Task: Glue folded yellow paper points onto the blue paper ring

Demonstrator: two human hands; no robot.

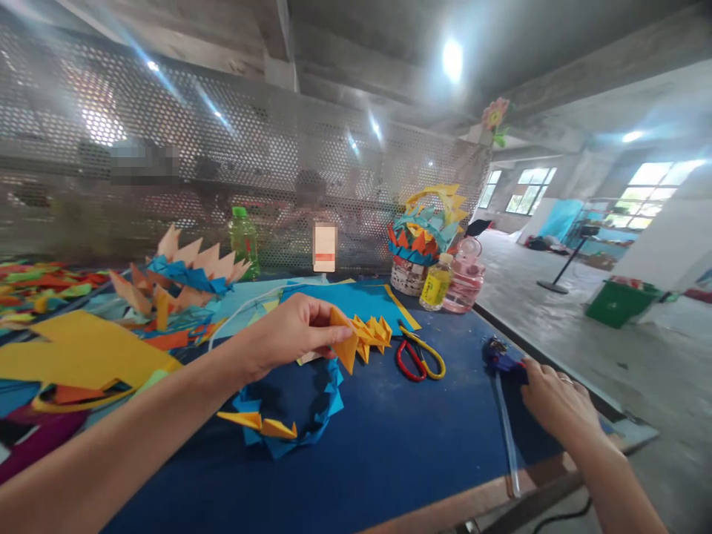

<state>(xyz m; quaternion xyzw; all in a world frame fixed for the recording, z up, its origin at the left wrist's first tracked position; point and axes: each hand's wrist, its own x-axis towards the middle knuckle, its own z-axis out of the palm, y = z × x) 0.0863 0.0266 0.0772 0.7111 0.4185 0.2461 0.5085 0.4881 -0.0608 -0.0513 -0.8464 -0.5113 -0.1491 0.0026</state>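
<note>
My left hand (314, 326) pinches a folded yellow-orange paper piece (345, 341) above the table. Just right of it is a pleated, spiky yellow paper strip (374, 335); whether the two are joined is unclear. Below my left hand lies a ring of folded blue paper (332, 408), with two yellow folded points (278, 429) at its front left. Over by the table's right edge, my right hand (561, 400) has its fingers closed on what looks like a dark blue glue gun (503, 357). A long translucent glue stick (506, 437) extends from it towards the front edge.
Scissors (411, 363) with red and yellow handles lie mid-table. Behind stand a basket (409, 274) topped with paper crowns, a yellow bottle (435, 283) and a pink bottle (464, 278). Paper scraps (50, 297) and a peach-and-blue spiked crown (194, 271) cover the left. A perforated panel (356, 163) rises behind.
</note>
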